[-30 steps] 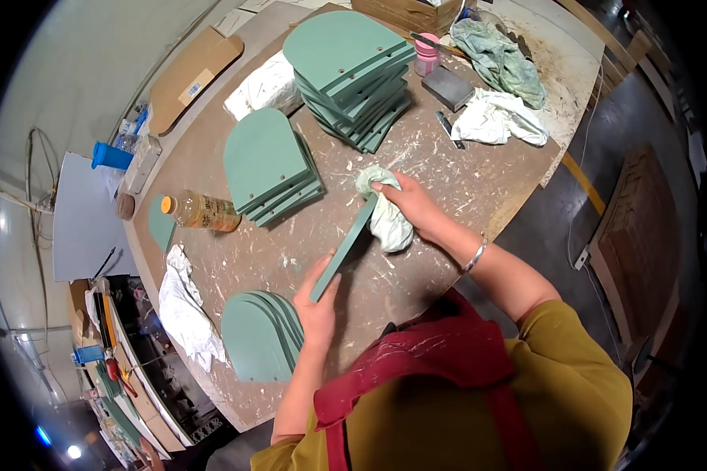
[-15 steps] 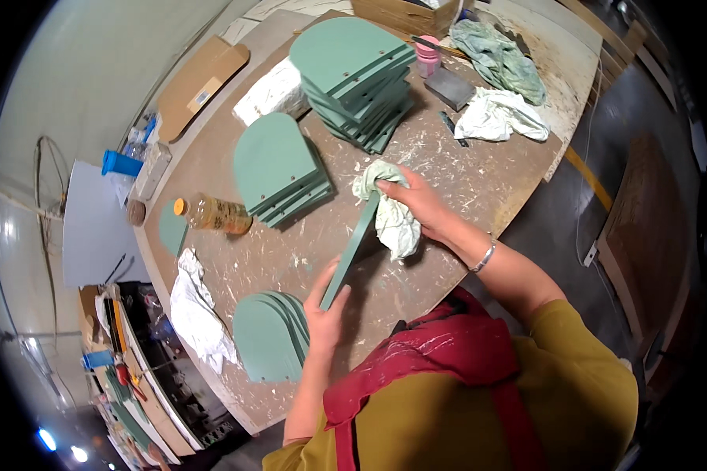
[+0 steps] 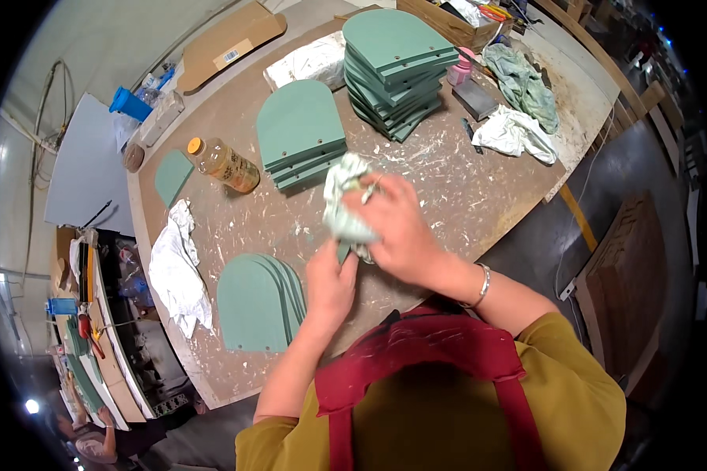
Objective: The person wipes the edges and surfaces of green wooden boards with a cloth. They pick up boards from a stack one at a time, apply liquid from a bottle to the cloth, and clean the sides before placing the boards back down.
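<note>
My right hand (image 3: 399,228) is closed on a crumpled pale green-white cloth (image 3: 342,200), slightly blurred. Just below it, my left hand (image 3: 330,284) grips a green panel (image 3: 343,250), of which only a small end shows between thumb and fingers; cloth and hands hide the rest. The cloth presses against the panel close to my left thumb. Left of that hand lies a fanned stack of green round-topped panels (image 3: 253,306). Beyond the hands stand a middle stack of the same panels (image 3: 300,122) and a taller, uneven stack (image 3: 401,49).
A bottle with an orange cap (image 3: 229,167) stands beside a single green panel (image 3: 172,176). A white cloth (image 3: 179,271) hangs over the left edge. At the right are a pink bottle (image 3: 459,72), a dark grey block (image 3: 474,102) and a white cloth (image 3: 514,133). Another person (image 3: 96,446) appears lower left.
My right hand has brought the cloth down along the panel toward my left hand. Both hands are now close together, and the panel is mostly covered. The whole view has shifted slightly.
</note>
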{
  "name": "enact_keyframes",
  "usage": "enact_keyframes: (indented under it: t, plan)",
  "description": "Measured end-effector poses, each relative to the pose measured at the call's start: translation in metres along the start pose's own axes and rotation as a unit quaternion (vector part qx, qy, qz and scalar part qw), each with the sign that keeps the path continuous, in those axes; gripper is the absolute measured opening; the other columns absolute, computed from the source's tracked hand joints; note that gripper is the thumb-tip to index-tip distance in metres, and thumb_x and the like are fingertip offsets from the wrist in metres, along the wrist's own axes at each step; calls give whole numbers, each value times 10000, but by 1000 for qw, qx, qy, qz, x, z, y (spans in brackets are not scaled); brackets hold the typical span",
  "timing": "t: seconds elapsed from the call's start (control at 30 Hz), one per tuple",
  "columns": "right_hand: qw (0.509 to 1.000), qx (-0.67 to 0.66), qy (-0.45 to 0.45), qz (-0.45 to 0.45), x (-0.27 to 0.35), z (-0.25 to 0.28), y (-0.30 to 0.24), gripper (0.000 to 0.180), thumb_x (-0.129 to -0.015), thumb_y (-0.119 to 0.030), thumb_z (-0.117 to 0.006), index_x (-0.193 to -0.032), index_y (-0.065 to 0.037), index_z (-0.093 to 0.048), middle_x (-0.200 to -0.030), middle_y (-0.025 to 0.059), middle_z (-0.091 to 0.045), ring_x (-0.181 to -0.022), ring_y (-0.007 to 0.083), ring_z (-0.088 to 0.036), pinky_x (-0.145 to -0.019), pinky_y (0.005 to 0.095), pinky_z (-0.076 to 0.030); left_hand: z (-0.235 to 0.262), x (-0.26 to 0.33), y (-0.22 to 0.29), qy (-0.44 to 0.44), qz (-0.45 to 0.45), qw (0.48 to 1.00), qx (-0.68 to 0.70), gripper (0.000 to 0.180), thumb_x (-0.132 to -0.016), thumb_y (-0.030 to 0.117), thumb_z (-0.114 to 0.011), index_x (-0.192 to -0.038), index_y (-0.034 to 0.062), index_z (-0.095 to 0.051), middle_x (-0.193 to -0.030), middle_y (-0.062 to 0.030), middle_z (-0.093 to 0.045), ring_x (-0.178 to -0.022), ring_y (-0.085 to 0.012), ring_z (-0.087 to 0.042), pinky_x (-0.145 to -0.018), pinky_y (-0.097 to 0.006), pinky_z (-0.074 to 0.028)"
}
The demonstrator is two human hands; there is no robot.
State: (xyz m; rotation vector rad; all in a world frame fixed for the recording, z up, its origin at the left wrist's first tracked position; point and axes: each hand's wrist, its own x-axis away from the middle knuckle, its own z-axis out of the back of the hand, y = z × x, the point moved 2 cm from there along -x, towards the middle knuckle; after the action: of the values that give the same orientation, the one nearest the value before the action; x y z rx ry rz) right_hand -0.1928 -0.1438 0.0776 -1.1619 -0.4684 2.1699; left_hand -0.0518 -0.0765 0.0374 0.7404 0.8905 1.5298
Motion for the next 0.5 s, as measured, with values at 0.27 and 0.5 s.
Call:
enact_keyframes:
  t: [0.27, 0.5]
  plan:
    - [996, -3, -82, 42, 8, -23, -38, 393, -759, -130, -578, -1147, -68, -578, -1242, 152, -545, -1231, 369, -434, -1028, 506, -293, -2, 22, -13, 77, -8, 982, 175, 440, -884, 54, -535, -1314, -18, -473, -1161, -203, -608, -1033, -222, -593, -897, -344, -445]
    - [905, -284, -105, -299, -2, -31, 51, 248, -900, -201, -565, -1054, -11, -608, -846, 75, -631, -821, 154, -581, -760, 329, -462, -11, 54, -20, 123, -56, 982, 129, 387, -930, 73, -540, -1291, -55, -482, -1124, -104, -609, -1027, -149, -544, -928, -287, -411]
